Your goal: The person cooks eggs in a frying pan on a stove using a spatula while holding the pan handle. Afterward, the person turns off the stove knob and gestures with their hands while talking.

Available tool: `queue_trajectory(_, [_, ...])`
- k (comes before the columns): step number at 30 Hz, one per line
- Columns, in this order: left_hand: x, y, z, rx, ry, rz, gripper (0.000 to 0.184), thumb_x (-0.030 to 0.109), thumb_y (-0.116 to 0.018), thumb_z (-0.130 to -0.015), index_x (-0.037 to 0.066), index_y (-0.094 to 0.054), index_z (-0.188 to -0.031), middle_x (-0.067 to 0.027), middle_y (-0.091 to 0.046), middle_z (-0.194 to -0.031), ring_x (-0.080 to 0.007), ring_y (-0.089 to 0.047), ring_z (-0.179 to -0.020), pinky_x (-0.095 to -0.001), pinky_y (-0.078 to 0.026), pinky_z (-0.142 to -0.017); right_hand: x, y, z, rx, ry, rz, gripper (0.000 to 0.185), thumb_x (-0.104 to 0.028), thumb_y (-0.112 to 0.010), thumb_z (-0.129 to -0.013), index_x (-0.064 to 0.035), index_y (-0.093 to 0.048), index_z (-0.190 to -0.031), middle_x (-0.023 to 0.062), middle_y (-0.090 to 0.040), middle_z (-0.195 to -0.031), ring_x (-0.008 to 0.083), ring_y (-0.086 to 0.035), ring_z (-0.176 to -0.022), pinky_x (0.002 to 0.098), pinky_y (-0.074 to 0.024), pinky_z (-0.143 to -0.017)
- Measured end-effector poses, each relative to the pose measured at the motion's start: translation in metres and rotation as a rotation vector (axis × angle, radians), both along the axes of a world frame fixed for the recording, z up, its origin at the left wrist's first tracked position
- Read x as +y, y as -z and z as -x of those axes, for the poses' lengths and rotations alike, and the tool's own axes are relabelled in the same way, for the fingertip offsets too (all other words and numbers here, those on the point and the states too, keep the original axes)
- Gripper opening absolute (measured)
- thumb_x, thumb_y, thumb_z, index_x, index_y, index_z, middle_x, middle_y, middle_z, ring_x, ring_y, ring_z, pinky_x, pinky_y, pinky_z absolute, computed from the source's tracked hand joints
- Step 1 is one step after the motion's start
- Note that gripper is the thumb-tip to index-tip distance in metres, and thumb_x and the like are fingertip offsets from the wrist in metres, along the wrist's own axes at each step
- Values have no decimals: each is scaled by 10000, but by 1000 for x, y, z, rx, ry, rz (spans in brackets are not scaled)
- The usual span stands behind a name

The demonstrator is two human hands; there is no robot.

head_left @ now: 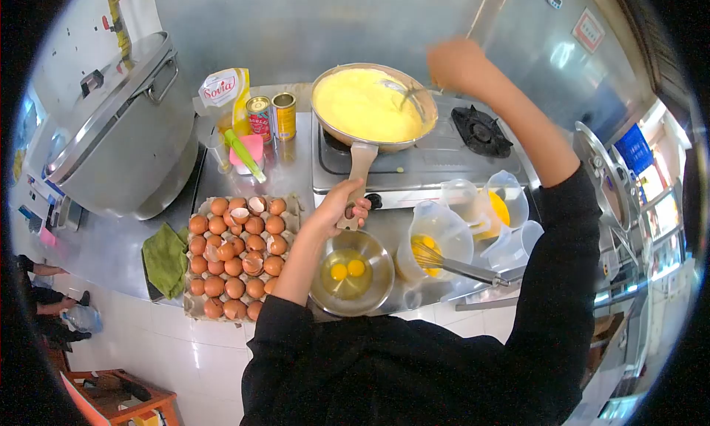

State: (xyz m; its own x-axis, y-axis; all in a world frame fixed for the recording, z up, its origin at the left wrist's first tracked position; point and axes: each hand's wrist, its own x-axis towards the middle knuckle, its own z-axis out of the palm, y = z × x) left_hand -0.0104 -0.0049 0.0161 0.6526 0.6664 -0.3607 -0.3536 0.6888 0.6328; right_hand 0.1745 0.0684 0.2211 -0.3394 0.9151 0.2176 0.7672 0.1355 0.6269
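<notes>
Black sleeves (558, 267) lie nearest us. Our left hand (334, 213) grasps the handle (362, 162) of the pan (426, 103) on the stove's (414, 176) left; we cannot tell whether our blurred right hand (454, 65), raised to its far right, grips anything. Filled, this rigid pan probably feels front-heavy, best held by its handle. It looks round and tan-sided, with bright yellow mixture (359, 104) inside.

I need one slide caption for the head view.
Left hand holds a pan of yellow mixture by its handle; right hand blurred nearby.
</notes>
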Motion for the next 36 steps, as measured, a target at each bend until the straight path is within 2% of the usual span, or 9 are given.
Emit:
queue_trajectory(5, [-8,1,-12,-46,-29,35,199,304,-439,-827,173,-309,-900,38,-347,-590,-34,-341,-431,-199,-365,-397,-11,49,8,-83,177,174,154,-105,-555,-668,-94,-652,-787,82,-622,-776,194,-606,-743,313,-468,-552])
queue_trajectory(8, [-8,6,-17,-72,-27,22,198,292,-426,-829,170,-281,-884,29,-356,-590,-50,-361,-440,-221,-388,-412,-4,94,6,18,228,91,136,-92,-555,-678,-113,-656,-766,76,-624,-779,182,-606,-745,277,-469,-550])
queue_trajectory(14, [-9,1,-13,-14,-11,-28,193,275,-413,-832,161,-261,-862,22,-371,-597,-56,-369,-452,-239,-401,-433,26,130,-17,72,-9,-42,112,-50,-549,-644,-74,-644,-700,94,-614,-736,205,-607,-673,283,-482,-510])
queue_trajectory(20, [3,1,-3,48,43,-47,210,282,-431,-829,167,-271,-902,27,-355,-595,-47,-359,-450,-217,-379,-423,60,106,-56,-96,-335,-74,118,-92,-556,-620,-32,-618,-702,108,-583,-686,213,-597,-639,304,-476,-477])
queue_trajectory(22, [0,2,-2,73,40,-20,223,290,-442,-828,169,-282,-924,31,-346,-589,-42,-353,-446,-206,-368,-409,83,88,-75,-153,-370,-22,127,-117,-556,-640,-83,-625,-741,95,-580,-702,214,-592,-645,321,-477,-492])
queue_trajectory(25, [1,-4,0,78,23,-9,216,295,-443,-825,164,-293,-910,34,-344,-582,-43,-349,-441,-206,-367,-407,89,48,-82,85,-509,5,121,-152,-577,-652,-142,-640,-755,67,-590,-717,216,-590,-631,345,-474,-511])
queue_trajectory(30, [2,6,-1,27,5,37,206,303,-440,-822,154,-313,-884,33,-344,-569,-43,-345,-427,-204,-360,-394,71,-51,-65,-63,-51,403,218,-223,-639,-626,-224,-655,-843,52,-592,-682,183,-539,-553,327,-421,-471])
queue_trajectory(33, [1,5,-2,1,3,12,216,309,-444,-818,152,-313,-885,33,-347,-566,-43,-341,-420,-204,-357,-387,60,-66,-56,-62,307,745,323,-178,-630,-653,-152,-611,-975,0,-471,-491,127,-460,-453,273,-380,-414])
queue_trajectory(36, [1,5,-1,-1,7,18,225,312,-444,-818,150,-310,-898,30,-351,-566,-44,-340,-416,-205,-360,-391,46,-61,-60,302,565,977,282,-194,-608,-708,-149,-607,-986,-42,-350,-474,68,-298,-384,220,-233,-331])
